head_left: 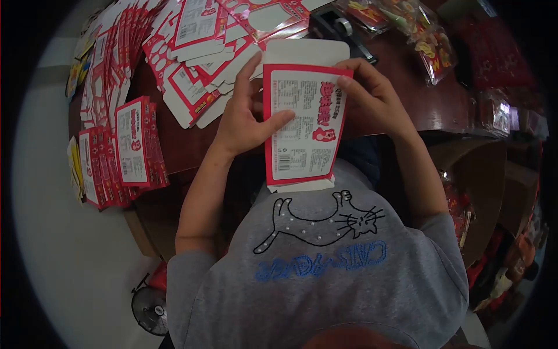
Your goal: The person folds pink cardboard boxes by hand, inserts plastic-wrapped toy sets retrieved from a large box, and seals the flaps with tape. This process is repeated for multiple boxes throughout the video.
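Observation:
A red-and-white printed cardboard box (302, 136) is held upright in front of my chest, its panel of small text, pink lettering and barcode facing me. The white top flap (308, 52) stands up, and a narrow white flap shows at the lower end. My left hand (247, 116) grips the box's left edge, thumb across the printed face and the other fingers partly hidden behind. At the upper right corner, my right hand (372, 93) pinches the edge below the flap, thumb on the front.
Flat printed box blanks (195, 64) lie heaped across the far left of the dark red table (433, 110). Stacked red boxes (133, 142) stand at its left end. A black tape dispenser (343, 32) sits behind the box. Bagged candies (427, 49) lie at far right.

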`<state>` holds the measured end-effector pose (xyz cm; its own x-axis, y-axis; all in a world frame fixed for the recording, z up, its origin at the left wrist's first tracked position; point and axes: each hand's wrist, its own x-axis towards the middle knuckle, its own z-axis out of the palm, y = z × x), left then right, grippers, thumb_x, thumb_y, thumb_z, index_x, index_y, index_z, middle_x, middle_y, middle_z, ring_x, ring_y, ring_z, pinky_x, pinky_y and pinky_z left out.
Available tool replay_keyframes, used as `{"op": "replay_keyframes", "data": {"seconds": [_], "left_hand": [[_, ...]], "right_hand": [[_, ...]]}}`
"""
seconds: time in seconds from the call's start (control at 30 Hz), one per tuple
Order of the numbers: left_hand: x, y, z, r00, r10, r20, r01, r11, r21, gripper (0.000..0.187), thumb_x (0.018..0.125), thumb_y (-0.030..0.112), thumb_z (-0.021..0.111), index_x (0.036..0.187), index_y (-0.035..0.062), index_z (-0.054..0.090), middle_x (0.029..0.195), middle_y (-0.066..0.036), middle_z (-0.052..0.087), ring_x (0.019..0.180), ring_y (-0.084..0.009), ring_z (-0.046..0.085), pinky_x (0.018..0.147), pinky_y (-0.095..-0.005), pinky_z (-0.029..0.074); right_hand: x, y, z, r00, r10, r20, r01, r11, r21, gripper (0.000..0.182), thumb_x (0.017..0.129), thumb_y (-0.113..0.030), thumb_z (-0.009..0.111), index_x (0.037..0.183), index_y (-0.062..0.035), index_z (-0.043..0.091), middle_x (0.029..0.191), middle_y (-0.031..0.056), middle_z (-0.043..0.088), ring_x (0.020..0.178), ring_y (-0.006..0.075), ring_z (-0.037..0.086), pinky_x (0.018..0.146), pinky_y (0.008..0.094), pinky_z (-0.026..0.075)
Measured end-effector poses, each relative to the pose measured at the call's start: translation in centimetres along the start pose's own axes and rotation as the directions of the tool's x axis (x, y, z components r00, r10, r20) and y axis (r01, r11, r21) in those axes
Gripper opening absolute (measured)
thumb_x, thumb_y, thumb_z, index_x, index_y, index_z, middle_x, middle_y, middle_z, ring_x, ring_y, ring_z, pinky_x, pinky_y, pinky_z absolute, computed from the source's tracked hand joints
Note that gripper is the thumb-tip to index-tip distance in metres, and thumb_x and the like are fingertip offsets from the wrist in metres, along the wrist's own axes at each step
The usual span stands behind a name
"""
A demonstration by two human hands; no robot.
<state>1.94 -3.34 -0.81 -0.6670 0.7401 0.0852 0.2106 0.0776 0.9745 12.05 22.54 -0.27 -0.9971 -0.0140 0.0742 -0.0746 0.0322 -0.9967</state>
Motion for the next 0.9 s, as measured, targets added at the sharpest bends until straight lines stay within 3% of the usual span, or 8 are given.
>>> {"op": "replay_keyframes", "data": {"seconds": [0.17, 0.4, 0.47, 0.57, 0.63, 0.73, 0.8, 0.9], "left_hand": [[0.8, -1.4, 0.7, 0.992, 0.025, -0.12, -0.03, 0.999, -0.043, 0.104, 0.083, 0.011, 0.08, 0.158, 0.0101, 0.008, 0.12, -0.022, 0.061, 0.102, -0.0282, 0.071, 0.078, -0.0367, 0.063], [0.0, -1.7, 2.7, 0.979, 0.112, -0.168, -0.132, 0.984, -0.117, 0.093, 0.085, 0.012, 0.079, 0.155, 0.0111, 0.017, 0.122, -0.019, 0.06, 0.103, -0.0255, 0.07, 0.08, -0.0355, 0.061], [-0.7, -1.7, 1.7, 0.988, 0.012, -0.155, -0.03, 0.993, -0.114, 0.087, 0.088, 0.011, 0.076, 0.154, 0.0108, 0.02, 0.124, -0.018, 0.06, 0.107, -0.0253, 0.069, 0.083, -0.0349, 0.06], [-1.2, -3.2, -0.1, 0.976, 0.011, -0.217, -0.011, 1.0, 0.004, 0.067, 0.094, 0.01, 0.07, 0.148, 0.009, 0.032, 0.125, -0.016, 0.06, 0.113, -0.023, 0.065, 0.091, -0.0332, 0.056], [-1.4, -3.5, -0.8, 0.954, 0.108, -0.28, -0.078, 0.99, 0.116, 0.054, 0.097, 0.01, 0.066, 0.144, 0.0075, 0.04, 0.125, -0.014, 0.061, 0.116, -0.0208, 0.063, 0.095, -0.0322, 0.053], [-1.3, -2.4, -1.5, 0.947, -0.029, -0.319, -0.004, 0.995, -0.099, 0.034, 0.1, 0.011, 0.063, 0.133, 0.0045, 0.055, 0.124, -0.009, 0.063, 0.116, -0.0153, 0.059, 0.1, -0.0302, 0.047], [-1.0, -0.6, -1.2, 0.933, -0.17, -0.318, 0.027, 0.912, -0.408, 0.026, 0.1, 0.017, 0.065, 0.121, 0.0019, 0.064, 0.122, -0.008, 0.063, 0.112, -0.0122, 0.059, 0.096, -0.0281, 0.047], [-0.9, -1.0, -2.7, 0.968, -0.143, -0.205, 0.079, 0.954, -0.289, 0.026, 0.098, 0.018, 0.069, 0.117, 0.0006, 0.064, 0.115, -0.009, 0.065, 0.105, -0.0118, 0.061, 0.091, -0.0248, 0.049]], "right_hand": [[1.8, -1.8, 1.0, 0.971, 0.151, -0.187, -0.135, 0.986, 0.095, 0.043, 0.104, -0.024, 0.057, 0.142, -0.0079, 0.045, 0.122, 0.01, 0.062, 0.11, 0.0142, 0.062, 0.092, 0.03, 0.053], [1.4, -0.3, 1.0, 0.994, 0.058, -0.091, -0.068, 0.992, -0.106, 0.041, 0.107, -0.025, 0.05, 0.144, -0.007, 0.043, 0.127, 0.0125, 0.06, 0.112, 0.0165, 0.061, 0.094, 0.0317, 0.052], [1.3, -0.3, 1.0, 0.997, 0.019, -0.074, -0.029, 0.989, -0.144, 0.039, 0.108, -0.025, 0.049, 0.141, -0.0061, 0.046, 0.128, 0.0121, 0.059, 0.113, 0.0165, 0.06, 0.094, 0.0315, 0.051], [1.6, -0.4, 1.0, 0.987, 0.157, 0.045, -0.148, 0.976, -0.157, 0.034, 0.107, -0.022, 0.051, 0.135, -0.0043, 0.053, 0.132, 0.0106, 0.058, 0.113, 0.0164, 0.061, 0.095, 0.0322, 0.051], [1.9, 0.3, 1.5, 0.991, -0.123, 0.045, 0.131, 0.938, -0.32, 0.027, 0.103, -0.013, 0.056, 0.128, -0.0032, 0.06, 0.129, 0.0095, 0.06, 0.111, 0.0167, 0.062, 0.096, 0.0324, 0.052], [2.5, 0.5, 3.4, 0.963, -0.241, -0.122, 0.207, 0.949, -0.237, 0.026, 0.099, -0.006, 0.061, 0.124, -0.0028, 0.063, 0.125, 0.0107, 0.063, 0.11, 0.0171, 0.063, 0.095, 0.0315, 0.053], [2.7, 0.5, 3.1, 0.971, -0.234, -0.052, 0.217, 0.949, -0.229, 0.024, 0.097, -0.005, 0.063, 0.121, -0.0025, 0.065, 0.123, 0.0105, 0.064, 0.109, 0.0165, 0.064, 0.093, 0.0304, 0.054], [3.0, -0.6, 3.1, 0.983, -0.185, 0.02, 0.184, 0.959, -0.216, 0.022, 0.094, -0.005, 0.067, 0.117, -0.0019, 0.067, 0.117, 0.0091, 0.066, 0.104, 0.0144, 0.065, 0.09, 0.0283, 0.055]]}}
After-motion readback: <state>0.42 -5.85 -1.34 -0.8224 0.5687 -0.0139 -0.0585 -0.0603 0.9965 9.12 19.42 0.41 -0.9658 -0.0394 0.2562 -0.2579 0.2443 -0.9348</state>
